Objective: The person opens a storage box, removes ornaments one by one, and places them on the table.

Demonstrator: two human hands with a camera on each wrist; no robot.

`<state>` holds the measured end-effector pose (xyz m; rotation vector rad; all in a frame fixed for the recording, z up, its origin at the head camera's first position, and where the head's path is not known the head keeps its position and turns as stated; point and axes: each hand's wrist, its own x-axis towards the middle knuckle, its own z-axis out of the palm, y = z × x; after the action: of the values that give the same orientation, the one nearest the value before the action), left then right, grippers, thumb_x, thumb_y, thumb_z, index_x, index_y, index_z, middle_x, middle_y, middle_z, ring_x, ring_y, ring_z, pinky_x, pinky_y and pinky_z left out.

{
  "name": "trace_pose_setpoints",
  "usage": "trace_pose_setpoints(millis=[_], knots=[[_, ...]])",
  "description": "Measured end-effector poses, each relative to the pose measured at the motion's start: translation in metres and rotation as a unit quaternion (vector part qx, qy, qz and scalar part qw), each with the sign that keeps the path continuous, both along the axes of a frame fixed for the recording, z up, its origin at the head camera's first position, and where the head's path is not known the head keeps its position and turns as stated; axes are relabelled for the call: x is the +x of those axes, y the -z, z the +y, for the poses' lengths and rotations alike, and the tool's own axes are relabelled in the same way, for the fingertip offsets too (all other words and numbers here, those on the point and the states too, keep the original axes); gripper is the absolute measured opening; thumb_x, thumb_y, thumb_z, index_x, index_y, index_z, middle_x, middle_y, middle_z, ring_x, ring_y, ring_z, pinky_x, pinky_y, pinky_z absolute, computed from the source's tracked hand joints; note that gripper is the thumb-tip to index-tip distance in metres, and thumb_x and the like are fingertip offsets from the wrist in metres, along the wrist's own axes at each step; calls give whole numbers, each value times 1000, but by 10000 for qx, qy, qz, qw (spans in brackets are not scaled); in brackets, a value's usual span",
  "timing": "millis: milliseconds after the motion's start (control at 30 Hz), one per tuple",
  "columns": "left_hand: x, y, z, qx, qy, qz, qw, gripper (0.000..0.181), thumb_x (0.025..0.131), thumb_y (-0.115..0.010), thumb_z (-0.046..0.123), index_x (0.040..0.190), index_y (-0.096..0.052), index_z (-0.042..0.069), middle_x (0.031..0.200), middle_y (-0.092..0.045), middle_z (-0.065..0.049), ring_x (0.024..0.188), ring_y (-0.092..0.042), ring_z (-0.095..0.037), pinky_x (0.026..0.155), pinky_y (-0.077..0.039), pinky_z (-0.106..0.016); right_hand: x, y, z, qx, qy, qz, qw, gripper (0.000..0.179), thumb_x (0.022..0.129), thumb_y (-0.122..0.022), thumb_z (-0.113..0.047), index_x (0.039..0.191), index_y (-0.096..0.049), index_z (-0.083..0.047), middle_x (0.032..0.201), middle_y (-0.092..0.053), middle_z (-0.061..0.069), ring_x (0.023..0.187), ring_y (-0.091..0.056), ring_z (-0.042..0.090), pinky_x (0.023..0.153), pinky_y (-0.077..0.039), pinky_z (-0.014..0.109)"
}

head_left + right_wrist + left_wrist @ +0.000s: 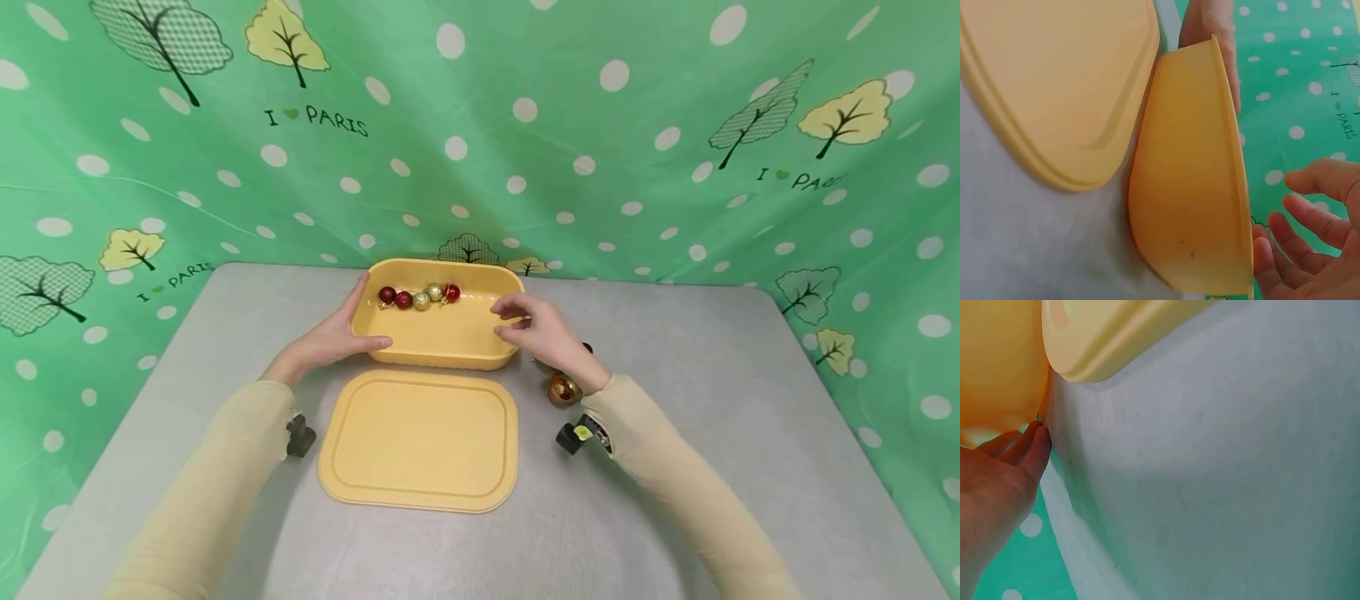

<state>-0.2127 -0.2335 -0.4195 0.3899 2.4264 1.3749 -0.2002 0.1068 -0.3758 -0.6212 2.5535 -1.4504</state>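
Note:
A yellow rectangular container [442, 358] stands at the back of the table, with several small red and gold Christmas baubles [422, 301] in a loose row inside it. At its left end, my left hand [327, 337] grips the wall, thumb over the front rim and fingers along the outside. My right hand [537, 330] hovers at the right rim with its fingers loosely bent and nothing between them. In the right wrist view those fingertips [1263, 253] are right at the container's rim. A larger shiny copper-gold bauble [564, 389] lies beside my right wrist.
The matching yellow lid [423, 442] lies flat in front of the container. Another item is partly hidden beneath my right forearm. A green printed cloth [480, 175] hangs behind the grey table [675, 342].

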Motion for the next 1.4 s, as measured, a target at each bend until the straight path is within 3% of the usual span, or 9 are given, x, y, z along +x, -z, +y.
trace_pose_setpoints(millis=[233, 467, 600, 767, 867, 1100, 1300, 1400], knots=[[0, 1, 0, -22, -23, -40, 10000, 116, 85, -75, 26, 153, 19, 23, 159, 17, -6, 144, 6, -34, 113, -4, -55, -14, 4, -21, -120, -110, -214, 9996, 25, 89, -65, -2, 112, -62, 6, 117, -59, 26, 107, -58, 34, 92, -48, 39], [-1, -1, -1, -184, -26, -95, 9998, 115, 86, -74, 25, 152, 20, 21, 158, 18, -9, 144, 8, -36, 113, -2, -56, -29, 5, -39, 126, -118, -277, 9995, 29, 89, -64, -2, 115, -61, 9, 120, -59, 25, 106, -58, 34, 91, -48, 37], [2, -12, 1, -200, -23, -223, 9995, 115, 86, -74, 23, 152, 21, 19, 158, 19, -11, 143, 9, -37, 113, -1, -56, -43, 8, -50, 159, -13, -397, 9991, 31, 89, -65, -2, 118, -61, 7, 120, -59, 23, 107, -58, 34, 90, -49, 34], [15, -35, 10, -17, 30, -344, 9994, 114, 86, -74, 20, 152, 20, 13, 157, 20, -15, 143, 10, -39, 113, 0, -57, -55, 18, -60, 206, 308, -571, 9977, 34, 87, -67, -2, 120, -61, 5, 121, -60, 19, 107, -58, 31, 90, -49, 32], [18, -40, 12, 63, 62, -370, 9993, 114, 86, -74, 18, 151, 20, 11, 157, 21, -16, 142, 11, -40, 112, 0, -57, -58, 24, -66, 367, 531, -601, 9961, 37, 87, -68, -4, 122, -61, 3, 122, -61, 17, 108, -58, 28, 90, -49, 32], [9, -20, 7, -34, 51, -267, 9996, 115, 87, -73, 22, 152, 21, 17, 157, 21, -11, 143, 11, -37, 113, 0, -56, -62, 34, -75, 644, 747, -552, 9936, 47, 86, -70, -9, 131, -57, -3, 121, -61, 13, 103, -58, 24, 87, -48, 32], [3, -7, 1, -90, -2, -168, 9998, 116, 86, -75, 27, 152, 21, 24, 158, 21, -6, 144, 9, -34, 113, -2, -55, -63, 38, -78, 658, 573, -597, 9944, 52, 84, -71, -9, 133, -56, -4, 106, -58, 12, 88, -52, 19, 73, -47, 29], [3, -5, 1, -66, 5, -133, 9999, 116, 86, -75, 27, 152, 20, 24, 158, 20, -6, 144, 8, -34, 113, -2, -55, -63, 40, -79, 557, 386, -634, 9957, 49, 84, -71, -7, 131, -57, -3, 111, -58, 13, 93, -52, 21, 79, -47, 30]])
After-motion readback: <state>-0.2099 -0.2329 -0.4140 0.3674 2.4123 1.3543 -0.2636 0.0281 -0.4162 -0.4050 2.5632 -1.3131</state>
